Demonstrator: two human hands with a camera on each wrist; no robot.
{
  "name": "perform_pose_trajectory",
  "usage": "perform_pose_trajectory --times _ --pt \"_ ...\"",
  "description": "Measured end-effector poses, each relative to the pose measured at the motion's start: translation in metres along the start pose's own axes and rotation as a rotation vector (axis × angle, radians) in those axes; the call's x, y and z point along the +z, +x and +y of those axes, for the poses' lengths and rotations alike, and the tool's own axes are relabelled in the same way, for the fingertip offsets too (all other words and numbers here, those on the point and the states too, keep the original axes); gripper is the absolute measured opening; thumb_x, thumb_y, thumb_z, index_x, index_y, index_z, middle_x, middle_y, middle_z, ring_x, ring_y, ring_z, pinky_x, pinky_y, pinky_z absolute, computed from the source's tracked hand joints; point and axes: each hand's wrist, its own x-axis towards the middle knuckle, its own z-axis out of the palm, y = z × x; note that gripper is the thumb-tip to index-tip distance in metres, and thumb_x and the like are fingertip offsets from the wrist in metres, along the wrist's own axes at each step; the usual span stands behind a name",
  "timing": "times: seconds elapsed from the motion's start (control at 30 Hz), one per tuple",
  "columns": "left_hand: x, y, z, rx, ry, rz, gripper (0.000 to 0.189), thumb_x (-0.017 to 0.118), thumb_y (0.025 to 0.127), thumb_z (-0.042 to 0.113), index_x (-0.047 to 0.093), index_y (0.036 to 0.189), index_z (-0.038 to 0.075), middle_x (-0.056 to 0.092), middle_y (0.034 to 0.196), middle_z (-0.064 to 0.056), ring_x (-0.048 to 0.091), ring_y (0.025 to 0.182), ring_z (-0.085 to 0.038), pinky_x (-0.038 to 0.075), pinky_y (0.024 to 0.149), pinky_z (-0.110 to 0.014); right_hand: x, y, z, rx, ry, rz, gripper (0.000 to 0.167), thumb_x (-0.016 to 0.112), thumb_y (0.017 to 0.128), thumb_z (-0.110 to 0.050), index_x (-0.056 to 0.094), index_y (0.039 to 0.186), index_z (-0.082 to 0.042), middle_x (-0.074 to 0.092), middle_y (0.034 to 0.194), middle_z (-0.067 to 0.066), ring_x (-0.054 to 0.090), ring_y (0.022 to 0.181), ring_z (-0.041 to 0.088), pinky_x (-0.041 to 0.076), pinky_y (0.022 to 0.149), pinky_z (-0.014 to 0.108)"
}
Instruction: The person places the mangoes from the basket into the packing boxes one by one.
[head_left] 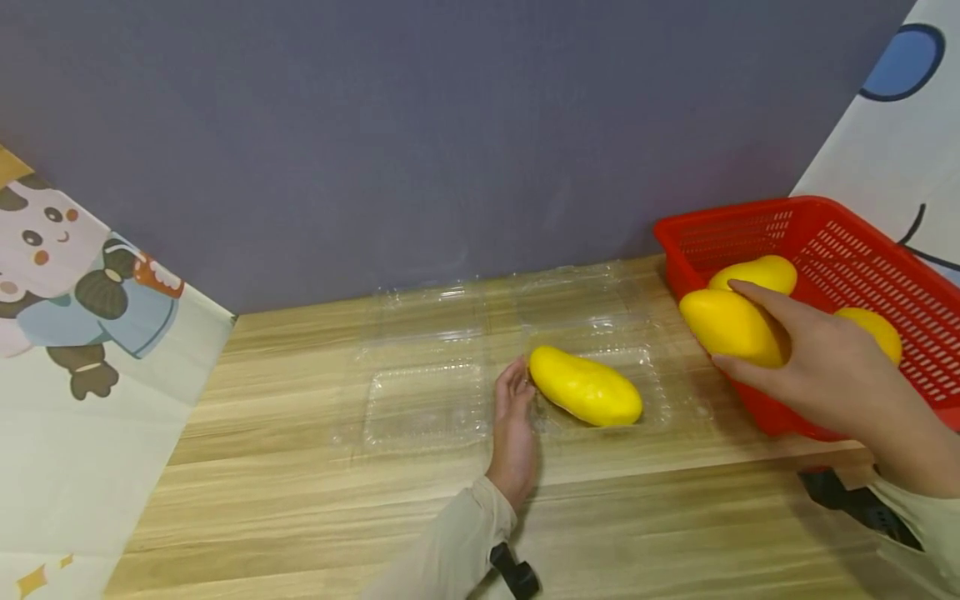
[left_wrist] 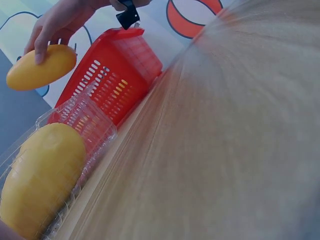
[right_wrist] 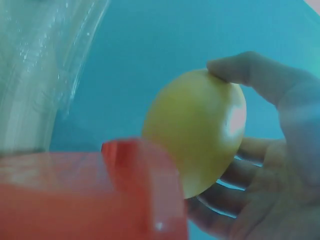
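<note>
My right hand [head_left: 843, 371] grips a yellow mango [head_left: 727, 325] between thumb and fingers, above the near-left rim of a red basket [head_left: 821, 204]. The right wrist view shows this held mango [right_wrist: 195, 125] off the table, with the thumb across one end. Another mango [head_left: 588, 387] lies in the near half of an opened clear plastic container [head_left: 656, 375]. Beside that mango's left end is my left hand [head_left: 514, 442], fingers loosely bent at the container's left side. Whether they touch the plastic cannot be told.
A second opened clear container [head_left: 427, 408] lies to the left. Inside the basket are more mangoes [head_left: 765, 273], partly hidden by the right hand. A dark grey panel [head_left: 450, 150] closes off the back of the wooden table [head_left: 285, 500], with printed white panels at both sides.
</note>
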Motion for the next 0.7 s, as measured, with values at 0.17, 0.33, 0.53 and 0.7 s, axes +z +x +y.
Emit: perform_pose_trajectory --times 0.17,0.33,0.53,0.7 --pt "-0.001 -0.001 0.0 -0.01 0.018 0.0 0.048 0.042 0.101 0.018 0.036 0.148 0.018 0.032 0.161 0.004 0.022 0.153 -0.024 0.011 0.127 -0.052 0.003 -0.001 -0.01 -0.028 0.043 0.014 0.097 0.081 0.075 -0.054 0.035 0.151 -0.013 0.063 0.114 0.033 0.058 0.073 0.031 0.049 0.065 0.046" --pt "0.0 -0.001 0.001 -0.013 0.016 0.0 0.047 0.042 0.101 0.018 0.036 0.148 0.018 0.032 0.161 0.003 0.022 0.152 -0.024 0.011 0.127 -0.053 0.007 0.001 -0.022 -0.066 0.101 -0.02 0.096 0.078 0.077 -0.057 0.032 0.15 -0.016 0.065 0.112 0.028 0.058 0.074 0.028 0.05 0.066 0.045" --pt "0.001 -0.002 0.003 -0.021 0.012 0.004 0.046 0.042 0.101 0.018 0.037 0.147 0.02 0.035 0.159 0.007 0.025 0.151 -0.021 0.012 0.127 -0.052 0.022 0.011 -0.04 -0.1 0.199 -0.106 0.089 0.075 0.08 -0.059 0.034 0.147 -0.018 0.066 0.104 0.016 0.057 0.066 0.02 0.046 0.061 0.034" --pt "0.001 -0.003 0.004 -0.026 0.009 0.01 0.044 0.042 0.101 0.018 0.039 0.146 0.021 0.037 0.158 0.008 0.025 0.151 -0.02 0.012 0.127 -0.052 0.034 0.018 -0.043 -0.081 0.212 -0.161 0.087 0.07 0.082 -0.062 0.034 0.145 -0.016 0.064 0.103 0.013 0.057 0.074 0.021 0.044 0.062 0.031"
